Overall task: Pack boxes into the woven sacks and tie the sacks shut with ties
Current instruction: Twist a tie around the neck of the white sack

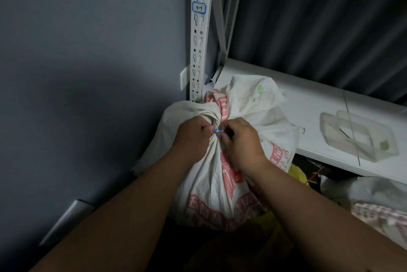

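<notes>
One white woven sack [211, 174] with red print stands in the corner between the grey wall [88, 73] and the shelf unit, and its long axis goes up and a little away from the camera, with the gathered neck at the top. The loose mouth of the sack opens like a fan above the neck and leans over the front edge of the white shelf [308, 104]. One blue tie [218, 131] crosses the neck, lying about level from left to right between the two hands. The left hand [193, 134] has its fingers curled and pinches the left end of the tie against the bunched cloth; the right hand [239, 139] has its fingers curled too and pinches the right end. The two hands are almost touching. On the left side the sack is near the wall, and behind it the perforated white upright [199, 35] of the shelf unit stands just beside the neck, so there is little room there. On the right the shelf edge runs close along the sack. On the shelf, well apart from the sack, lie clear plastic containers [359, 137]; I cannot tell their number. Under the shelf there are yellow [297, 174] and other bags, not clear to see.
</notes>
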